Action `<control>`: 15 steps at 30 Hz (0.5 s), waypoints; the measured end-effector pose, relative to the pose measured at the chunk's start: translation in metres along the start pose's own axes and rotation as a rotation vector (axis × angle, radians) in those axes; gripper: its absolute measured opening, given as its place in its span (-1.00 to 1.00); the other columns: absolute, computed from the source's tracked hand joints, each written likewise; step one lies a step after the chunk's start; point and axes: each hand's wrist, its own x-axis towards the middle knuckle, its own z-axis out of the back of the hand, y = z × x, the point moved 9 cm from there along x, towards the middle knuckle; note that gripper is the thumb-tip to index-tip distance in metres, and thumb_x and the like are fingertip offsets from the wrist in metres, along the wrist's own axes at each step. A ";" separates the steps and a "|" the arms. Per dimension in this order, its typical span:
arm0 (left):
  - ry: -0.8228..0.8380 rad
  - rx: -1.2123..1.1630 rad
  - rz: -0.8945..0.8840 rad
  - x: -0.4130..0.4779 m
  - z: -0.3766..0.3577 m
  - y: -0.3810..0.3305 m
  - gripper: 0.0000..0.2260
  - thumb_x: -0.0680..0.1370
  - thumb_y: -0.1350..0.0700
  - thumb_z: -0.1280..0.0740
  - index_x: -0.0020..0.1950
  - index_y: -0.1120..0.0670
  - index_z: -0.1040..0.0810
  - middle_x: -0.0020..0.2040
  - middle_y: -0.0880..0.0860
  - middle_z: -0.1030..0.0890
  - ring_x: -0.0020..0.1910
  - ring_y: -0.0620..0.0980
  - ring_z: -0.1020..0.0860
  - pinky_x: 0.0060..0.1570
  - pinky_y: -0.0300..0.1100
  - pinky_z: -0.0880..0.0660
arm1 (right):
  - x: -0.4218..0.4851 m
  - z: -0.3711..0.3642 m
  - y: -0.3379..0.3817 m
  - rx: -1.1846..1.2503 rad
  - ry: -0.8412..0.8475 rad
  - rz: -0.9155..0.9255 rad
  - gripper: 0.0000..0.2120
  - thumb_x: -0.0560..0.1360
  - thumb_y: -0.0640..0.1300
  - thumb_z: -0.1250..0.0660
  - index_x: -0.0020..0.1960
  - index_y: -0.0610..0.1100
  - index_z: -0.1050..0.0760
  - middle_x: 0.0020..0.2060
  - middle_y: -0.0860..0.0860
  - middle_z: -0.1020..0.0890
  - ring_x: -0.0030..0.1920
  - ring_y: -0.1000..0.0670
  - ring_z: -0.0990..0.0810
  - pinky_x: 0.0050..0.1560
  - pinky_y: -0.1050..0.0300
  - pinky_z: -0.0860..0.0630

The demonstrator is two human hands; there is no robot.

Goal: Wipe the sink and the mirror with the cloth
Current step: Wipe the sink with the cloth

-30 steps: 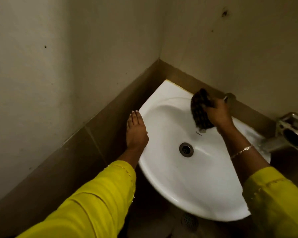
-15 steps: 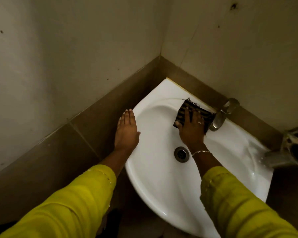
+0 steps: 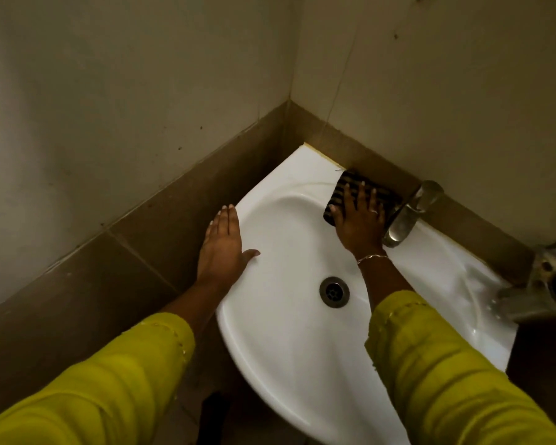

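two hands work at a white corner sink point(image 3: 286, 348). take the drain point(image 3: 334, 291) as the dial's centre. at about nine to ten o'clock the left hand point(image 3: 223, 248) lies flat on the rim. its fingers are straight and together, the thumb is spread onto the white edge, and it holds nothing. its yellow sleeve point(image 3: 109, 380) runs down toward seven o'clock. brown tiles point(image 3: 126, 268) band the wall behind it, under pale plaster. at twelve to one o'clock the dark striped cloth point(image 3: 355, 178) lies on the sink's back ledge, its far edge against the tiles. the right hand point(image 3: 360, 226) presses down on it, palm flat, fingers straight and slightly spread. a ring shows on one finger and a bracelet point(image 3: 371, 258) on the wrist. at two o'clock, just beside that hand, stands the metal tap point(image 3: 405, 216), its spout tilted toward the bowl. at three o'clock, at the frame's edge, a blurred metal fitting point(image 3: 543, 284) sits over the wet-looking rim.
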 end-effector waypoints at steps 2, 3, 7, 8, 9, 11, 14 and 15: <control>0.001 -0.003 -0.002 0.000 0.000 0.000 -0.20 0.52 -0.12 -0.25 0.50 0.24 0.14 0.53 0.19 0.03 0.52 0.10 0.02 0.46 -0.12 0.11 | -0.012 -0.002 0.000 -0.024 -0.022 0.043 -0.35 0.50 0.18 0.13 0.45 -0.18 -0.22 0.41 -0.33 -0.24 0.40 -0.39 -0.18 0.35 -0.33 -0.08; 0.002 -0.009 -0.002 -0.001 0.000 0.000 -0.20 0.52 -0.12 -0.26 0.50 0.24 0.13 0.53 0.19 0.03 0.51 0.10 0.02 0.46 -0.12 0.11 | -0.018 -0.004 -0.001 -0.035 -0.027 0.046 -0.36 0.50 0.16 0.09 0.46 -0.18 -0.18 0.42 -0.32 -0.20 0.42 -0.38 -0.13 0.38 -0.31 -0.03; -0.010 -0.023 0.000 -0.001 0.000 0.000 -0.21 0.52 -0.13 -0.25 0.50 0.23 0.14 0.54 0.18 0.03 0.52 0.10 0.02 0.46 -0.13 0.11 | -0.014 -0.004 -0.003 -0.051 -0.015 0.024 -0.32 0.45 0.14 0.14 0.50 -0.14 -0.06 0.48 -0.26 -0.08 0.47 -0.30 -0.01 0.41 -0.21 0.06; -0.010 -0.023 -0.005 0.000 0.000 0.000 -0.21 0.53 -0.13 -0.24 0.50 0.23 0.14 0.54 0.18 0.03 0.52 0.09 0.02 0.46 -0.13 0.11 | -0.008 -0.004 -0.003 -0.046 -0.021 0.023 -0.32 0.45 0.16 0.15 0.50 -0.13 -0.06 0.48 -0.26 -0.09 0.47 -0.29 -0.02 0.41 -0.22 0.03; -0.010 -0.026 -0.010 0.000 0.000 0.000 -0.21 0.53 -0.13 -0.23 0.50 0.23 0.14 0.54 0.18 0.03 0.52 0.09 0.02 0.46 -0.14 0.11 | -0.002 -0.002 -0.001 -0.044 -0.037 0.032 -0.32 0.46 0.17 0.16 0.49 -0.14 -0.10 0.47 -0.26 -0.11 0.47 -0.29 -0.05 0.39 -0.23 -0.01; -0.013 -0.040 -0.015 0.000 0.000 0.000 -0.22 0.53 -0.14 -0.23 0.50 0.23 0.13 0.54 0.18 0.03 0.51 0.09 0.01 0.45 -0.15 0.12 | 0.007 0.000 0.003 -0.049 -0.067 0.076 -0.33 0.49 0.19 0.18 0.45 -0.17 -0.21 0.43 -0.27 -0.22 0.43 -0.32 -0.17 0.33 -0.28 -0.14; -0.031 -0.059 -0.014 0.001 0.000 0.002 -0.23 0.53 -0.14 -0.22 0.50 0.23 0.12 0.54 0.17 0.02 0.52 0.08 0.01 0.45 -0.17 0.13 | 0.022 0.000 0.017 -0.082 -0.059 0.141 -0.32 0.48 0.18 0.23 0.45 -0.16 -0.21 0.44 -0.24 -0.24 0.43 -0.28 -0.20 0.32 -0.26 -0.18; -0.030 -0.065 -0.012 0.001 -0.001 0.002 -0.23 0.53 -0.14 -0.22 0.50 0.22 0.13 0.54 0.16 0.03 0.52 0.07 0.02 0.45 -0.18 0.14 | 0.028 0.000 0.023 -0.086 -0.057 0.162 -0.31 0.48 0.18 0.24 0.47 -0.14 -0.18 0.45 -0.22 -0.22 0.45 -0.26 -0.17 0.34 -0.24 -0.15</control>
